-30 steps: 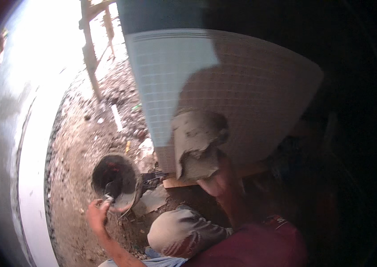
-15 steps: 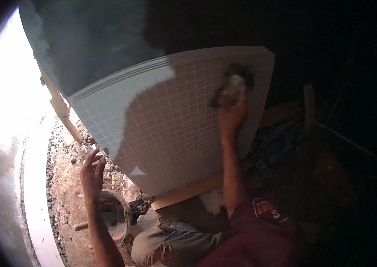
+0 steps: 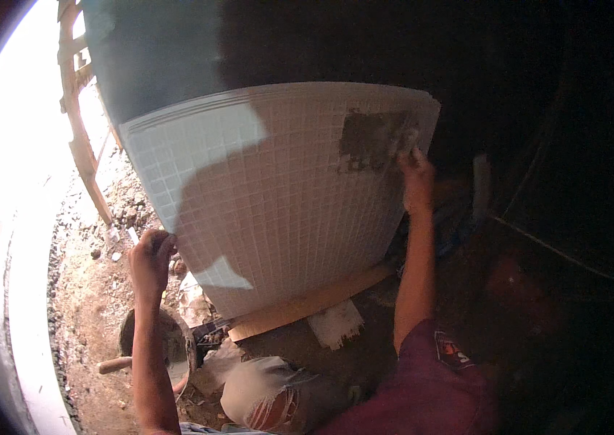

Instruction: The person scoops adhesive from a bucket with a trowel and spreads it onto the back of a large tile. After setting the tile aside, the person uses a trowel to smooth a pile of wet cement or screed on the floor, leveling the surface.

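Observation:
A stack of large pale tiles [image 3: 278, 196] leans in front of me, with the gridded back of the foremost tile facing me. A dark patch of wet mortar [image 3: 372, 134] lies on its upper right part. My right hand [image 3: 416, 174] is closed at the right end of this patch, around something pale and blurred that I cannot make out. At the tile's left edge, my left hand [image 3: 151, 257] has its fingers bent together, the fingertips on the edge.
A wooden board [image 3: 307, 304] runs under the stack. A bucket [image 3: 176, 344] with a wooden-handled tool [image 3: 115, 365] stands below my left forearm. Timber framing [image 3: 84, 152] rises at the left above rubble ground [image 3: 89, 290]. The right side is very dark.
My right hand has moved right and slightly down, leaving the mortar patch uncovered. My left hand has closed from a loose, spread pose onto the tile's edge. The view has shifted somewhat.

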`<move>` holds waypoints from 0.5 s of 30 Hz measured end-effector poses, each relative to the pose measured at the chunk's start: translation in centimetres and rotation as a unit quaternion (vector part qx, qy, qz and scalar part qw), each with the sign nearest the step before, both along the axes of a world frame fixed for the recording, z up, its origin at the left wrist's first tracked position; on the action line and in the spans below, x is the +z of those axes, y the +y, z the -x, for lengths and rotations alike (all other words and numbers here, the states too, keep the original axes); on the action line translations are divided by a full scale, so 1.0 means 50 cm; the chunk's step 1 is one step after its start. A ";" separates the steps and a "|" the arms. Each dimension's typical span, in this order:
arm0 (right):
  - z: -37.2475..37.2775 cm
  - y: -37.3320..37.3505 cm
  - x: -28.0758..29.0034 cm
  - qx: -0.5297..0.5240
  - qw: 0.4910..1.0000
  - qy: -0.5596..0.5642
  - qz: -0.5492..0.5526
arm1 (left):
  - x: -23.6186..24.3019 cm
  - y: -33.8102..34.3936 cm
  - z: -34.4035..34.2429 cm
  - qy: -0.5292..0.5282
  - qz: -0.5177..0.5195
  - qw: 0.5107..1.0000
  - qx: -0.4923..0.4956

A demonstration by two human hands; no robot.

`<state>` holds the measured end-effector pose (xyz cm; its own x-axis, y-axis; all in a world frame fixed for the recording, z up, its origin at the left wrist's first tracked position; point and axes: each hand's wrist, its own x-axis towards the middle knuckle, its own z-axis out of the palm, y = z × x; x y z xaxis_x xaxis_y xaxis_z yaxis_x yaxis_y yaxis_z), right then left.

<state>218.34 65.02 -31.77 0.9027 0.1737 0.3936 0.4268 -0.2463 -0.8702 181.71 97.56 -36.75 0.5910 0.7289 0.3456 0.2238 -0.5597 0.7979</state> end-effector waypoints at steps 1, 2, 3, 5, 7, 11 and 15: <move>0.022 0.013 0.006 0.012 1.000 -0.019 0.000 | 0.000 0.003 0.001 0.002 -0.021 1.000 0.000; 0.046 0.032 0.010 0.020 0.999 -0.033 -0.001 | 0.000 0.006 -0.001 0.003 -0.008 1.000 -0.011; 0.070 0.052 0.013 0.029 0.998 -0.047 -0.002 | 0.001 0.012 0.001 0.004 0.004 1.000 -0.020; 0.116 0.091 0.015 0.065 0.994 -0.093 0.007 | 0.007 0.025 0.006 0.021 0.002 0.999 -0.037; 0.161 0.139 0.006 0.079 0.988 -0.131 0.021 | 0.017 0.040 0.012 0.061 -0.029 0.996 -0.055; 0.267 0.256 -0.014 0.081 0.979 -0.176 0.062 | 0.040 0.052 0.047 0.100 -0.100 0.984 -0.104; 0.399 0.376 -0.041 0.084 0.945 -0.300 0.101 | 0.066 0.054 0.084 0.129 -0.078 0.982 -0.110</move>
